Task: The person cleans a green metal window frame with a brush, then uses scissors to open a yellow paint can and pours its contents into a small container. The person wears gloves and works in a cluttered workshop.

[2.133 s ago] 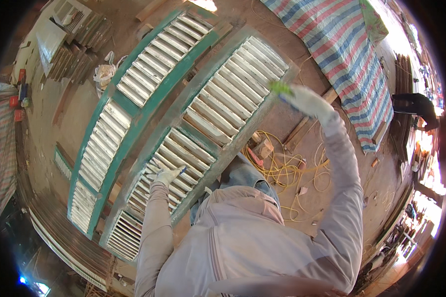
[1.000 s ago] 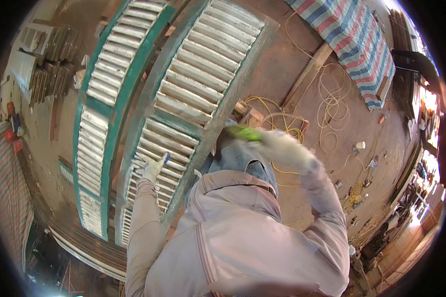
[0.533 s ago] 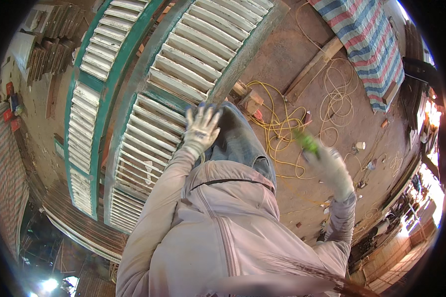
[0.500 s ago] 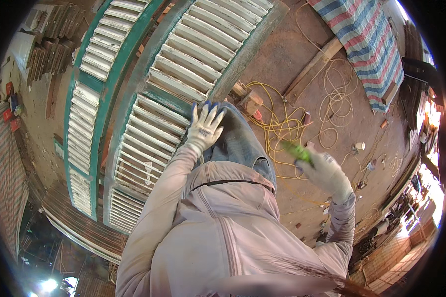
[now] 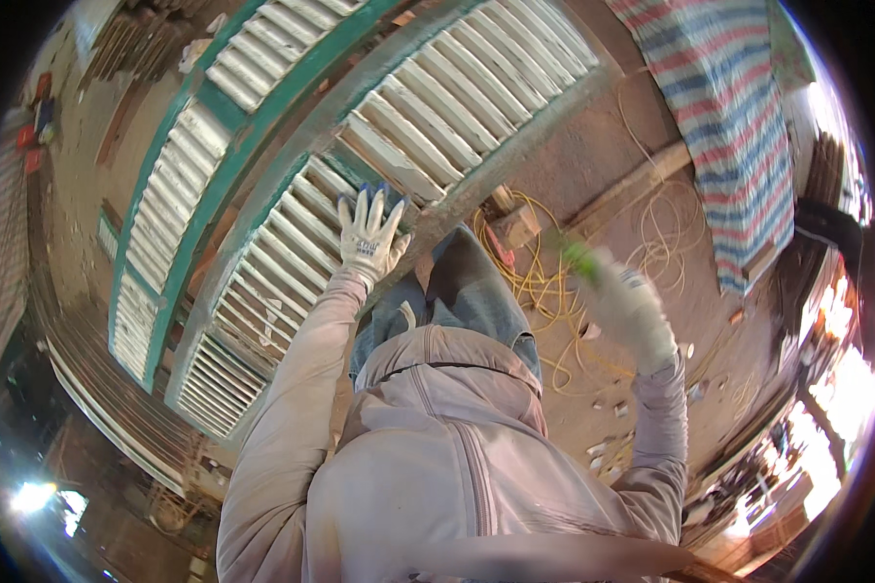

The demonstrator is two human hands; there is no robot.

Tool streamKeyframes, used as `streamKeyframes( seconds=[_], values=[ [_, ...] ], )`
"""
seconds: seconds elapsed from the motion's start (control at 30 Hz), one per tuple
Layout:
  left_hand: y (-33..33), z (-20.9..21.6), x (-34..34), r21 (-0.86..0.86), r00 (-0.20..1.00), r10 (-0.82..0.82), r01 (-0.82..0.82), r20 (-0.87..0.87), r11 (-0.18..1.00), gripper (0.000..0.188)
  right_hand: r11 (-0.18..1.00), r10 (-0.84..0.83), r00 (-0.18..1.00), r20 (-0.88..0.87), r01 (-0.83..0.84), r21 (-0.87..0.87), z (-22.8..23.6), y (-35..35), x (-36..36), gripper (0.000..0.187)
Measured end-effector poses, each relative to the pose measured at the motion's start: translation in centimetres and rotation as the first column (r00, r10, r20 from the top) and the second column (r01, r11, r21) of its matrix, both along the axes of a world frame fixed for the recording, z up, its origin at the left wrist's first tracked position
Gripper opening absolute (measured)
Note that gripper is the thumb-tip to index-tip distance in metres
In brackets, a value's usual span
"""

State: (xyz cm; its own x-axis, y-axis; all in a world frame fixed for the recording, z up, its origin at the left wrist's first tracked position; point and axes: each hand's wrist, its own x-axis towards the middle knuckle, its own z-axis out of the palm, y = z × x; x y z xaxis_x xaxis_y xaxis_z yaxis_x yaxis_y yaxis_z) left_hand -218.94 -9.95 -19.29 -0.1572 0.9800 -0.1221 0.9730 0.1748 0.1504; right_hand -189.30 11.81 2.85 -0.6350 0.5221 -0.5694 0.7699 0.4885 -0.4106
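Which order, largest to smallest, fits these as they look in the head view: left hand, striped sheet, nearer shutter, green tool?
Nearer shutter
Striped sheet
Left hand
Green tool, blurred, yet clearly the smallest

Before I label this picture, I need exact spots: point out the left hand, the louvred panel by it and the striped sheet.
left hand (image 5: 367, 241), head view: gloved back.
louvred panel (image 5: 391, 155), head view: slats near its middle.
striped sheet (image 5: 717, 136), head view: its middle.
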Motion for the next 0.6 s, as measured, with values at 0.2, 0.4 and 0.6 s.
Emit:
streamKeyframes(
  seconds=[0.2,0.4,0.6],
  values=[
    [-5.5,0.9,-1.4,0.040,0.939,0.345,-0.344,-0.010,0.938,0.071,0.969,0.165,0.986,-0.024,-0.157,0.192,-1.3,2.8,-7.1,0.036],
    [-8.0,1.1,-5.9,0.043,0.754,0.639,-0.641,-0.155,0.767,0.070,0.577,0.801,0.592,-0.093,-0.719,0.388,-0.4,2.6,-15.7,0.040],
    [-11.1,1.1,-7.1,0.059,0.551,0.787,-0.808,-0.277,0.587,0.070,0.777,0.626,0.769,-0.132,-0.629,0.021,-3.1,5.6,-15.4,0.047]
  ],
)
